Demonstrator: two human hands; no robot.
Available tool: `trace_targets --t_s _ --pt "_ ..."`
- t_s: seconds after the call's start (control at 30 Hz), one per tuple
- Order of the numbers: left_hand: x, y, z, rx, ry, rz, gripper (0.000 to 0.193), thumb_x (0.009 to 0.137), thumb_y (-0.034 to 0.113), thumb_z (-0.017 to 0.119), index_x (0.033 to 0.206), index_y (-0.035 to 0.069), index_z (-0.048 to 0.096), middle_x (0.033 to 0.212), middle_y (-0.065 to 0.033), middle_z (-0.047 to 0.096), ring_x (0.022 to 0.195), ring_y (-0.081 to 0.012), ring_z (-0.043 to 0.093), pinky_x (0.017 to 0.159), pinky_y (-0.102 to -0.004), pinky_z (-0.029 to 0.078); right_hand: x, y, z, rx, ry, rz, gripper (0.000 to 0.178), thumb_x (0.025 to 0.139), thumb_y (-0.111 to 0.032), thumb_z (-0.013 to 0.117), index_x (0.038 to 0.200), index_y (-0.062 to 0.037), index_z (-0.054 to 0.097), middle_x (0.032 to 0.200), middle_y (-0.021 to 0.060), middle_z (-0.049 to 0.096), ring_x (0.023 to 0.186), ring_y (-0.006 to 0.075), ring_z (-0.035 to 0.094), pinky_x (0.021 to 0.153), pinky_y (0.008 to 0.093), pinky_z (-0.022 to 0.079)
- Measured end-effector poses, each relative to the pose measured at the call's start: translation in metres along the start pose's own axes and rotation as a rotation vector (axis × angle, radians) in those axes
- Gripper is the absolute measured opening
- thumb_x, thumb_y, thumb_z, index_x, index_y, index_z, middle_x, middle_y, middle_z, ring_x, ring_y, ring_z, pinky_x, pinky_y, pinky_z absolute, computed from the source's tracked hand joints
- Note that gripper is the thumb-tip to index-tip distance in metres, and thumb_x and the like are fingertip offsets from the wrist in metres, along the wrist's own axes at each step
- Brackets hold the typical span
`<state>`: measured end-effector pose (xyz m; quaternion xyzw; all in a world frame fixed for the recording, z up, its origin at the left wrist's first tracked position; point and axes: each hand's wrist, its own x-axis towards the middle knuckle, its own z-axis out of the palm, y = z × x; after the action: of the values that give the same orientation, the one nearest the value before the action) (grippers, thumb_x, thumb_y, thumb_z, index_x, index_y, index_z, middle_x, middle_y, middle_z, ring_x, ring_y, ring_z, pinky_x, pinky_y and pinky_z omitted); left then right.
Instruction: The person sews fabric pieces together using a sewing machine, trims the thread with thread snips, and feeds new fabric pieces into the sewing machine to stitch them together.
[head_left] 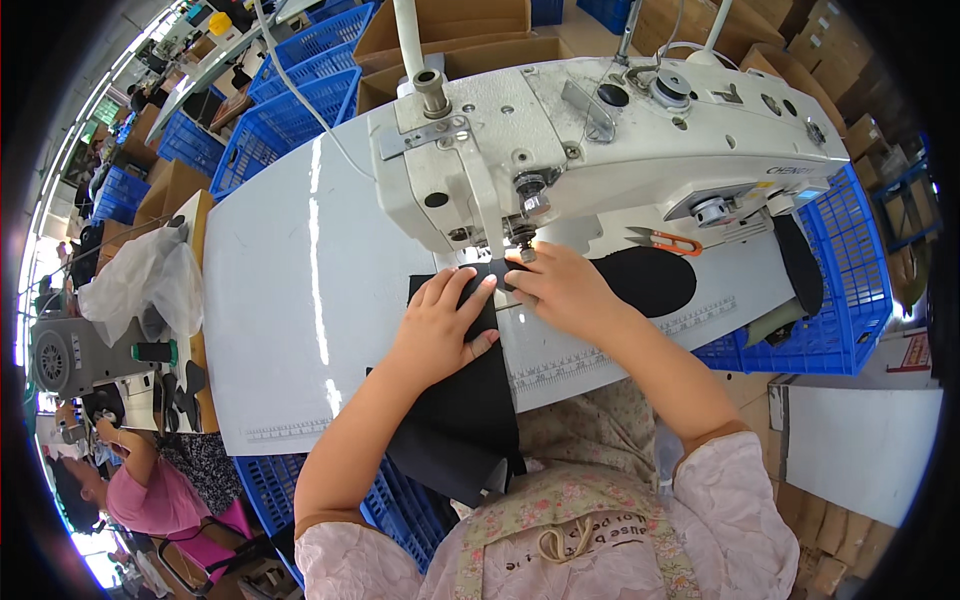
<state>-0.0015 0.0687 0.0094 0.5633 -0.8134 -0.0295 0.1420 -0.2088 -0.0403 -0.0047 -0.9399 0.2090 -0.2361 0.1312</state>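
A white sewing machine (610, 125) stands over a pale work table (265, 260). Black fabric (455, 405) runs from under its needle area and hangs over the table's near edge toward my lap. My left hand (435, 320) lies on the fabric just left of the needle, fingers stretched and thumb spread apart. Close beside the presser foot, my right hand (565, 290) has its fingers bent and closed on the fabric's edge. The stitching spot itself is partly covered by my fingers. A rounded black piece (650, 280) rests right of my right hand.
Orange-handled thread snips (668, 241) lie by the machine's base. Blue crates stand behind the table, below it, and at the right (845, 270). Cardboard boxes (450, 30) are at the back. A person in pink (155, 490) sits at another machine at left.
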Motion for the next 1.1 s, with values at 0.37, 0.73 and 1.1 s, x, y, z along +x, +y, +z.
trace_targets --t_s 0.37,0.73,1.1 --pt "0.012 -0.005 0.001 0.016 0.003 -0.052 0.063 0.086 0.043 0.065 0.137 0.011 0.05 0.129 -0.0154 0.05 0.125 -0.0392 0.044 0.103 -0.0491 0.04 0.011 0.003 -0.002 0.057 0.06 0.064 0.013 0.08 -0.012 0.067 0.09 -0.006 0.065 0.095 0.0076 0.06 0.097 0.0276 0.058 0.082 0.0403 0.049" --pt "0.018 -0.006 0.005 0.044 0.022 -0.078 0.058 0.084 0.042 0.067 0.13 0.008 0.056 0.131 -0.0165 0.05 0.123 -0.0362 0.047 0.1 -0.0463 0.042 0.011 0.013 0.004 0.039 0.037 0.087 0.022 0.084 -0.019 0.067 0.103 -0.0095 0.068 0.081 0.0087 0.053 0.084 0.0276 0.055 0.074 0.0394 0.047" --pt "0.02 -0.006 0.004 0.051 0.005 -0.078 0.058 0.086 0.045 0.065 0.131 0.009 0.055 0.132 -0.0198 0.048 0.121 -0.0393 0.047 0.099 -0.0473 0.042 0.009 0.017 0.01 0.053 0.073 0.055 0.014 0.077 -0.01 0.069 0.085 -0.0036 0.059 0.106 0.0104 0.062 0.104 0.0289 0.059 0.088 0.0399 0.05"
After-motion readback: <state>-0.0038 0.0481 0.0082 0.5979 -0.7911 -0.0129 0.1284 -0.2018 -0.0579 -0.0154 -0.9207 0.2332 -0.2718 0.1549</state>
